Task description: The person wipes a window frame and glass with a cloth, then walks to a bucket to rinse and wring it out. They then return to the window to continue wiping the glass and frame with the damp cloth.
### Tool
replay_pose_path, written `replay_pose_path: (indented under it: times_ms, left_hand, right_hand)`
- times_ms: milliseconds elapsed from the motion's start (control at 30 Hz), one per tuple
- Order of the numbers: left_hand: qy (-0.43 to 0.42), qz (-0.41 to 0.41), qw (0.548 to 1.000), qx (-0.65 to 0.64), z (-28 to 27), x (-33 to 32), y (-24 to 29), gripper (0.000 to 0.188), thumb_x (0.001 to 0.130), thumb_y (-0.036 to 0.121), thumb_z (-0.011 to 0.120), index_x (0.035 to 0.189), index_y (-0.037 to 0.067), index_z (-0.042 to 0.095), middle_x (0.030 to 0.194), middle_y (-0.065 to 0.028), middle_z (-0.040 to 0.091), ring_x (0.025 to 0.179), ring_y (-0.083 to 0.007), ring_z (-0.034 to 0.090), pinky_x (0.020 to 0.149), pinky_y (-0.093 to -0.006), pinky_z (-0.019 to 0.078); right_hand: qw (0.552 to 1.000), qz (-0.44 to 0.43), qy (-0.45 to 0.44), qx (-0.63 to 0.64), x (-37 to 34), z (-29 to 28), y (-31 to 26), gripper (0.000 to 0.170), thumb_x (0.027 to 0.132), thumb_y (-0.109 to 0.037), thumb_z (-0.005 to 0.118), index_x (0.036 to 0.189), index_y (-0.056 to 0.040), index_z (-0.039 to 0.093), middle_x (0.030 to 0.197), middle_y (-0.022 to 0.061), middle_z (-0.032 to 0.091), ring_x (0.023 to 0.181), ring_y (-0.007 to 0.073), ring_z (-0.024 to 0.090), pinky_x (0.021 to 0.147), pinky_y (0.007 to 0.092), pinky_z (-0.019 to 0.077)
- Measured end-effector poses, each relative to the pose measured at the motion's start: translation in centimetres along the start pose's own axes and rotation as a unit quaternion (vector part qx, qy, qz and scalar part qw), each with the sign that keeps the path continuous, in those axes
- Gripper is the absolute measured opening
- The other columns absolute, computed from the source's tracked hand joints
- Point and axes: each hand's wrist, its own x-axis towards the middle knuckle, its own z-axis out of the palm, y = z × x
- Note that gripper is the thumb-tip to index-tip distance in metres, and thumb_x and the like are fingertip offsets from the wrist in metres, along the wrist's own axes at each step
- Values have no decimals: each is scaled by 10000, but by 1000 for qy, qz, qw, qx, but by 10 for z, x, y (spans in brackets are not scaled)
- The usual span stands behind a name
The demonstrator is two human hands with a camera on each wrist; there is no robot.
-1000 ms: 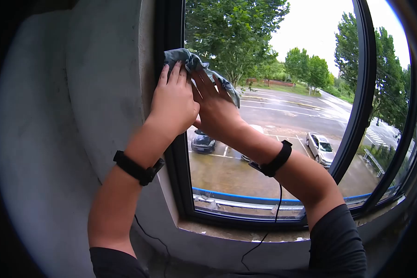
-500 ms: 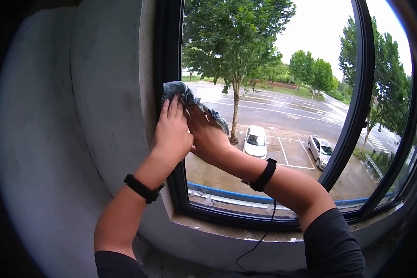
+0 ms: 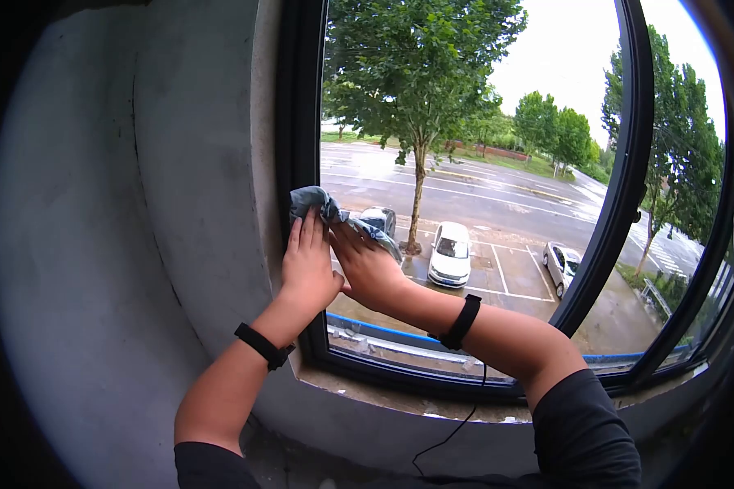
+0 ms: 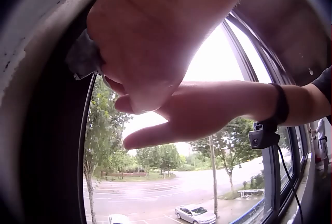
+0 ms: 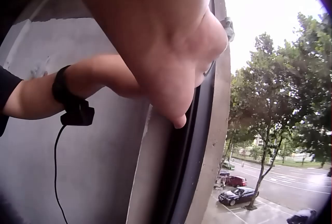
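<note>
A grey-blue cloth [image 3: 311, 198] lies bunched against the left edge of a window pane, beside the dark window frame [image 3: 300, 138]. My left hand [image 3: 308, 262] presses it there with straight fingers pointing up. Close alongside, my right hand [image 3: 370, 270] lies slanted with its fingers extended over the cloth's right part. The hands meet near the thumbs. In the left wrist view a corner of the cloth [image 4: 84, 57] sticks out past the left hand [image 4: 142, 47], and the right hand [image 4: 192, 111] shows below it. Most of the cloth under the fingers is hidden.
A grey plastered wall [image 3: 196, 155] stands left of the window. Below runs a rough sill [image 3: 367, 393] with chipped edges. A window upright [image 3: 638, 155] rises on the right. A thin black cable [image 3: 457, 429] hangs from the right wristband [image 3: 462, 322]. Parked cars and trees show outside.
Both hands have slid the cloth down along the left edge of the pane, from high up to about mid-height. Their straight fingers stay pressed on it throughout.
</note>
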Motion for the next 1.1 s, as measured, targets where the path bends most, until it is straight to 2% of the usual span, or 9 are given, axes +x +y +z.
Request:
replay_pose_path:
  times_ms: [67, 133, 300, 567, 600, 833, 900, 1033, 1100]
  left_hand:
    - [-8, -2, 1000, -11, -9, 3, 2, 971, 827, 476, 677, 1530, -124, 379, 1649, -281, 285, 1598, -358, 126, 1302, -474, 84]
    - [-40, -8, 999, -22, -15, 5, 4, 1008, 829, 504, 688, 1534, -136, 356, 1649, -294, 275, 1599, -376, 106, 1300, -481, 84]
    - [-15, 12, 999, 51, -3, 9, -5, 1020, 832, 489, 694, 1545, -139, 325, 1647, -292, 275, 1595, -389, 113, 1296, -490, 101]
    - [-2, -15, 1000, 17, -46, 59, -18, 1016, 860, 463, 716, 1568, -124, 284, 1671, -297, 203, 1600, -388, 91, 1299, -468, 93]
    - [17, -1, 1000, -10, -49, 66, -23, 1031, 835, 342, 725, 1570, -149, 194, 1652, -320, 203, 1584, -425, 120, 1300, -493, 135]
    - [68, 3, 997, 48, -88, 117, -47, 976, 843, 309, 681, 1585, -109, 203, 1660, -290, 222, 1589, -402, 128, 1298, -505, 134]
    - [64, -6, 994, 85, -98, 131, -50, 952, 895, 382, 661, 1599, -77, 215, 1676, -262, 211, 1595, -373, 126, 1296, -492, 115]
    - [97, -9, 991, 90, -114, 150, -59, 868, 908, 313, 609, 1594, -77, 247, 1661, -264, 259, 1586, -371, 173, 1295, -501, 117]
    - [124, -8, 988, 95, -121, 160, -64, 838, 918, 301, 594, 1592, -73, 265, 1661, -248, 275, 1587, -361, 176, 1293, -511, 123]
  right_hand:
    - [996, -11, -16, -83, 1, -3, 5, 915, 915, -519, 645, 1532, 99, 369, 1638, 242, 330, 1560, 346, 257, 1294, 434, 164]
    - [998, -12, -21, -52, 1, -12, 6, 915, 908, -505, 663, 1528, 103, 374, 1638, 240, 333, 1561, 344, 257, 1293, 431, 172]
    - [998, -24, -54, -22, 4, -34, 16, 947, 887, -462, 732, 1549, 91, 339, 1637, 241, 328, 1553, 348, 269, 1281, 436, 217]
    - [999, -4, 10, -42, 39, -70, 44, 949, 900, -481, 715, 1565, 73, 327, 1680, 215, 267, 1586, 314, 202, 1286, 446, 197]
    - [998, -6, 27, -50, 43, -75, 47, 942, 897, -466, 724, 1559, 80, 335, 1672, 218, 283, 1579, 316, 223, 1283, 430, 209]
    - [992, 2, 79, -95, 83, -119, 74, 937, 903, -449, 719, 1567, 78, 320, 1674, 211, 284, 1574, 309, 238, 1285, 412, 212]
    - [989, 6, 94, -114, 94, -128, 80, 934, 907, -462, 708, 1573, 63, 318, 1676, 200, 285, 1576, 302, 234, 1292, 423, 194]
    - [986, 14, 92, -135, 114, -139, 92, 960, 915, -518, 681, 1586, 48, 293, 1677, 214, 275, 1579, 306, 229, 1297, 434, 165]
    - [981, 7, 134, -139, 123, -144, 97, 967, 922, -524, 670, 1592, 51, 275, 1677, 226, 268, 1581, 314, 224, 1297, 440, 156]
